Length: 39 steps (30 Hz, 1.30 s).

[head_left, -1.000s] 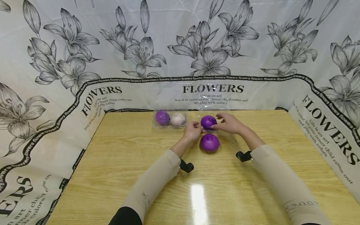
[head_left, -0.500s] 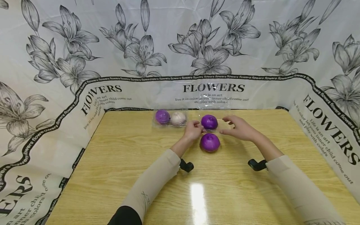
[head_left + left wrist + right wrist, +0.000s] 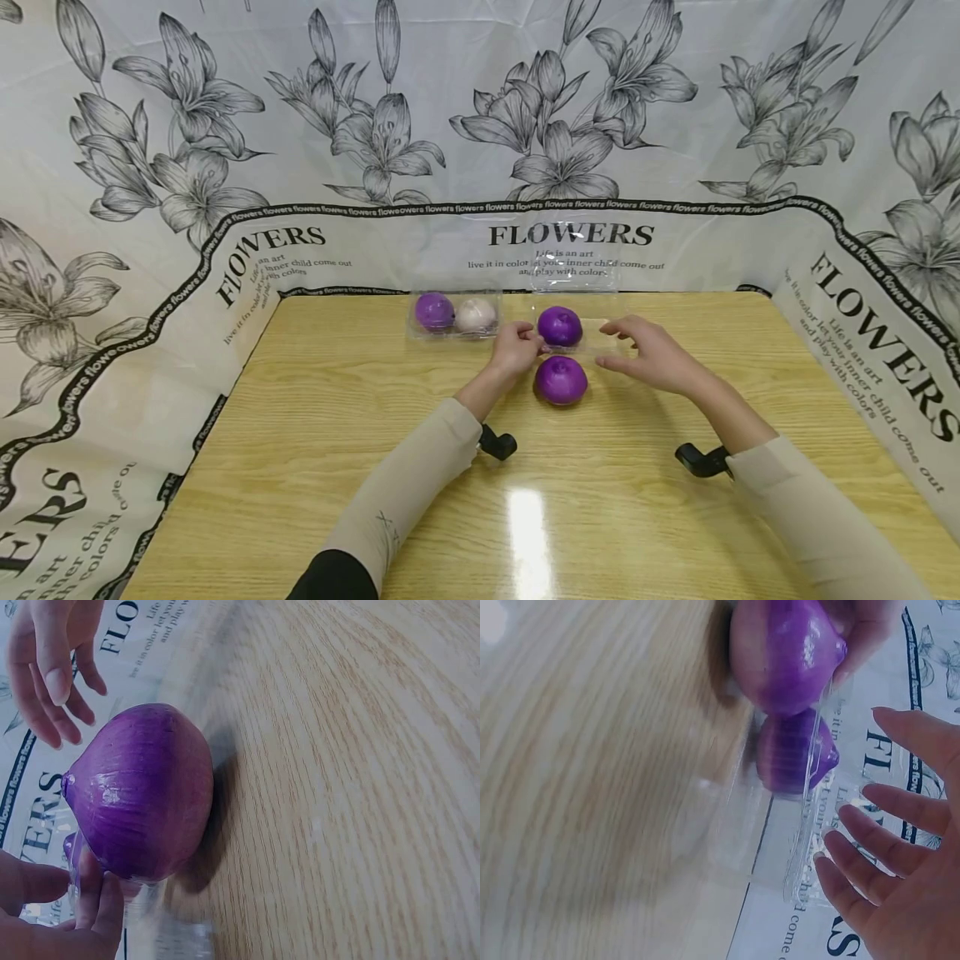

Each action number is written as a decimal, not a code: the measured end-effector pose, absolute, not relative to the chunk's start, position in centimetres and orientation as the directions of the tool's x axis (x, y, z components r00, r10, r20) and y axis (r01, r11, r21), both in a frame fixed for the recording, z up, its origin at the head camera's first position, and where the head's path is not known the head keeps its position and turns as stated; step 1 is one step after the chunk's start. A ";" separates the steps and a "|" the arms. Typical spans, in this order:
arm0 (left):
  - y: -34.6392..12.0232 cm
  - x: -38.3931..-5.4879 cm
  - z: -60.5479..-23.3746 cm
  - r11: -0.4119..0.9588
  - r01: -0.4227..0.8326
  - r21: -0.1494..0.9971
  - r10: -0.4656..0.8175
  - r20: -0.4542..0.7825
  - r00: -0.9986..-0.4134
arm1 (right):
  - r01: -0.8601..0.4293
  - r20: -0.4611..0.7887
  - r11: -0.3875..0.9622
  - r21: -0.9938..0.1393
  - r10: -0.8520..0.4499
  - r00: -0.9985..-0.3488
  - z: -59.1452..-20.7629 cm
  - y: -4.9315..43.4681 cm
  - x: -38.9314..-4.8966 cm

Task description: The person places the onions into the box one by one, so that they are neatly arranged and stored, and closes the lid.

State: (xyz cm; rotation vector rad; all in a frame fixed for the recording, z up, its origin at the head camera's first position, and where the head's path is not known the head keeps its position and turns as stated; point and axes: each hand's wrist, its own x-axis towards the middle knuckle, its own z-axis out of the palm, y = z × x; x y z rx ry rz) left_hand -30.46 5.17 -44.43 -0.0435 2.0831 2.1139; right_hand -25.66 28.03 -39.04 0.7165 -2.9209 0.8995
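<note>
A clear plastic box [image 3: 800, 840] stands with its lid raised at the back of the table, a purple onion [image 3: 560, 326] in its left half. Its right half holds nothing. My left hand [image 3: 515, 348] pinches the box's front left rim between thumb and fingers, as the left wrist view shows. Just in front of the box, a second purple onion [image 3: 562, 382] sits on the table, pointed top up. My right hand [image 3: 651, 357] hovers at the box's right side, fingers spread and slightly bent, holding nothing; in the right wrist view its fingertips are close to the rim.
To the left stands another clear plastic box [image 3: 454, 335] with a purple onion [image 3: 434, 312] and a white bulb [image 3: 476, 316] inside. A flower-printed cloth [image 3: 390, 258] rises behind the wooden table [image 3: 360, 417] and along its sides.
My right hand has let go of the onion in the box and moved right and toward me, its fingers spreading. My left hand has stayed at the box's rim.
</note>
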 end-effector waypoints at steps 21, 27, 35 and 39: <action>5.4 -30.4 -44.6 0.101 -0.116 0.988 0.067 -0.123 -0.990 | -0.436 0.121 0.634 -0.638 -0.477 -0.870 -42.3 25.5 -23.6; 5.4 -30.5 -44.6 0.109 -0.102 0.989 0.064 -0.110 -0.992 | -0.434 0.134 0.641 -0.634 -0.461 -0.877 -43.1 24.7 -23.7; 5.3 -30.5 -44.6 0.097 -0.108 0.989 0.068 -0.115 -0.991 | -0.384 0.106 0.649 -0.657 -0.425 -0.899 -43.8 23.7 -24.0; 5.4 -30.5 -44.6 0.090 -0.104 0.991 0.071 -0.110 -0.991 | -0.372 0.106 0.670 -0.643 -0.403 -0.909 -43.9 23.2 -24.0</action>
